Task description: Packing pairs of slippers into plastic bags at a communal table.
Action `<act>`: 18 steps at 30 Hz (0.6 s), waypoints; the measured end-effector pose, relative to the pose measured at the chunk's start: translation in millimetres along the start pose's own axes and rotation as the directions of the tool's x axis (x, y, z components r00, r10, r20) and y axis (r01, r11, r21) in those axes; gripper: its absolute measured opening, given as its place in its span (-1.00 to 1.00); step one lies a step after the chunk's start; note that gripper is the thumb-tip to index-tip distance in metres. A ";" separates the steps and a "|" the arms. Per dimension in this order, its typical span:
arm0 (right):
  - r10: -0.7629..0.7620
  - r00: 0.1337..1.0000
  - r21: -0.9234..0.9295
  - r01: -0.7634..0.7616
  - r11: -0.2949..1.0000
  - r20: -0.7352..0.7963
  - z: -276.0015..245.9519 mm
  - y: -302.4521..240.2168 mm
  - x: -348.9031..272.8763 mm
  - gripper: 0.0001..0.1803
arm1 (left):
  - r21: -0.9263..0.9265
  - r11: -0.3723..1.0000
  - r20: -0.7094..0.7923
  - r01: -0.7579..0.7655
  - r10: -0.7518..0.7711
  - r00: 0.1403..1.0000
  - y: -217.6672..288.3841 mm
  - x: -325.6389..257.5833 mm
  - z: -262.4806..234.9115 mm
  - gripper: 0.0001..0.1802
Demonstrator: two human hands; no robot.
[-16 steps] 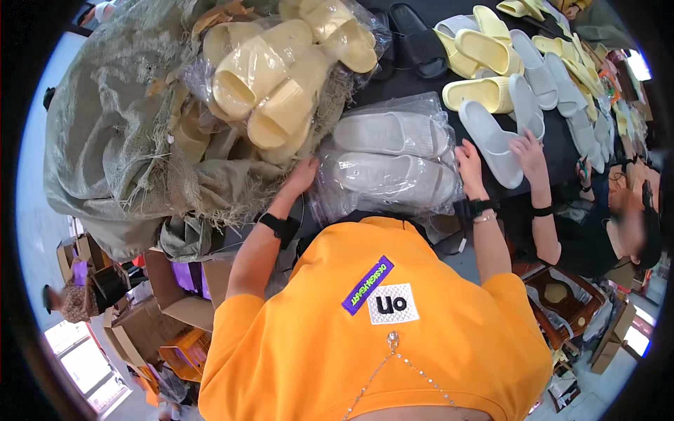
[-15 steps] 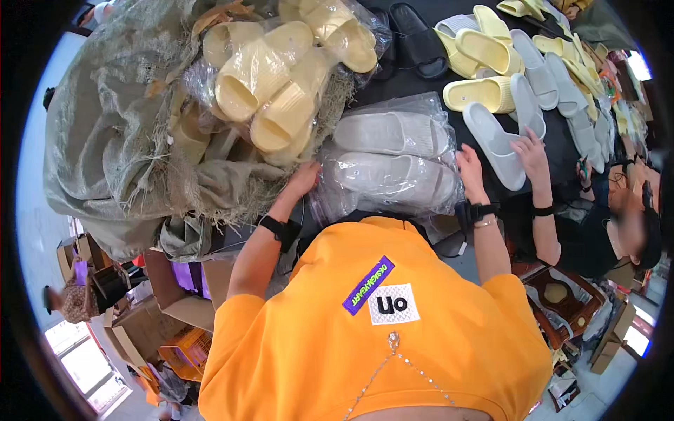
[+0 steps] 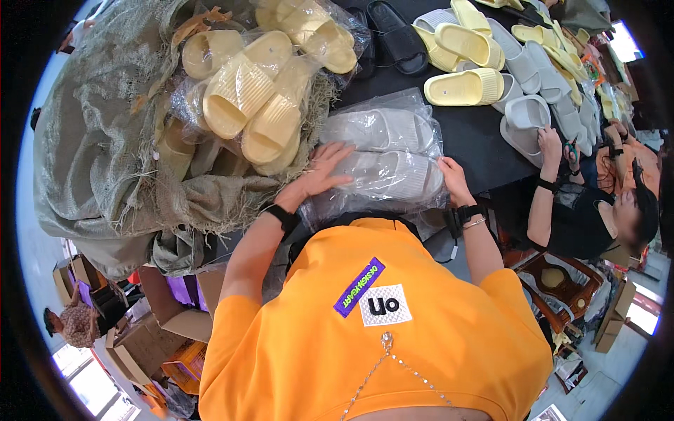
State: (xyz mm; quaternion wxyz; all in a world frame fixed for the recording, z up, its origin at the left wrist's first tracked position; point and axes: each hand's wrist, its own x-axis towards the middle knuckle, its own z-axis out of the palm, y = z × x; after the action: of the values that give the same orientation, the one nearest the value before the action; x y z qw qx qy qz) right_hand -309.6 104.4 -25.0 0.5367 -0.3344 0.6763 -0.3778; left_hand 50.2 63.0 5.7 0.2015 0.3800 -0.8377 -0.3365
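Note:
A pair of pale grey slide slippers (image 3: 393,175) lies side by side in a clear plastic bag (image 3: 414,102) on the black table in front of me. My left hand (image 3: 321,174) rests on the bag's left end, its fingers spread out over the plastic and the slippers' ends. At the opposite end, my right hand (image 3: 456,181) has its fingertips closed on the bag's edge. Just left of the bag, bagged yellow slippers (image 3: 242,95) are heaped on a coarse grey-green sack (image 3: 105,140).
Black slippers (image 3: 397,38), loose yellow slippers (image 3: 463,88) and grey slippers (image 3: 540,67) spread across the table's far and right side. At right, a co-worker's hand (image 3: 550,145) holds grey slippers (image 3: 523,126). Cardboard boxes (image 3: 179,295) and an orange crate (image 3: 186,365) stand lower left.
My left hand has moved from the bag's left edge onto its top, with fingers spread. My right fingers have closed on the right edge. The co-worker has put one grey slipper over another.

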 end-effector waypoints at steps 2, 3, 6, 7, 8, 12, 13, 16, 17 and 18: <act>0.020 1.000 0.035 -0.020 0.999 0.012 1.3 -2.5 -0.2 -0.72 | 0.224 0.974 -0.026 -0.022 0.028 0.999 -15.6 9.3 17.0 -0.36; 0.025 1.000 0.027 -0.025 0.999 0.011 4.1 -3.8 -0.5 -0.73 | 0.335 0.942 -0.051 -0.017 0.036 0.998 -22.0 13.9 24.9 -0.35; 0.051 0.999 0.023 -0.052 0.998 0.014 7.6 -0.6 -0.5 -0.75 | 0.514 0.855 -0.003 -0.071 0.084 0.996 4.0 38.7 30.4 -0.33; 0.062 0.998 0.024 -0.062 0.998 0.027 11.5 -0.2 -1.7 -0.75 | 0.553 0.828 0.030 -0.094 0.092 0.995 17.6 45.1 28.4 -0.32; 0.034 0.998 0.009 -0.034 0.999 0.047 13.7 -0.5 -3.1 -0.75 | 0.467 0.875 0.000 -0.124 0.140 0.990 24.0 51.4 31.2 -0.31; 0.044 0.997 0.111 -0.051 0.993 0.068 15.9 1.6 -6.9 -0.77 | 0.445 0.889 -0.057 -0.107 0.147 0.988 25.8 55.2 45.4 -0.38; 0.044 0.996 0.112 -0.052 0.992 0.077 15.5 4.3 -7.4 -0.77 | 0.436 0.895 -0.065 -0.090 0.131 0.989 27.3 55.7 47.5 -0.41; 0.005 0.999 0.088 -0.009 0.996 0.035 13.5 10.6 -9.4 -0.78 | 0.398 0.917 -0.050 -0.035 0.060 0.997 39.7 55.9 54.5 -0.61; -0.034 0.999 0.061 0.035 0.998 -0.024 12.2 11.5 -10.1 -0.79 | 0.385 0.923 -0.037 -0.016 0.032 0.999 44.7 54.5 55.7 -0.69; -0.075 0.994 0.030 0.078 0.997 -0.083 10.3 12.2 -10.9 -0.80 | 0.371 0.929 -0.044 0.000 0.017 0.999 45.1 51.4 57.1 -0.71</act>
State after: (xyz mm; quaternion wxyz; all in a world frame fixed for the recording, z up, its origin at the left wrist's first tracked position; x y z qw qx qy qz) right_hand -297.9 118.1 -31.9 0.4992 -0.3353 0.6780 -0.4226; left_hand -38.7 68.7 2.7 0.1469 0.4151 -0.8830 -0.1626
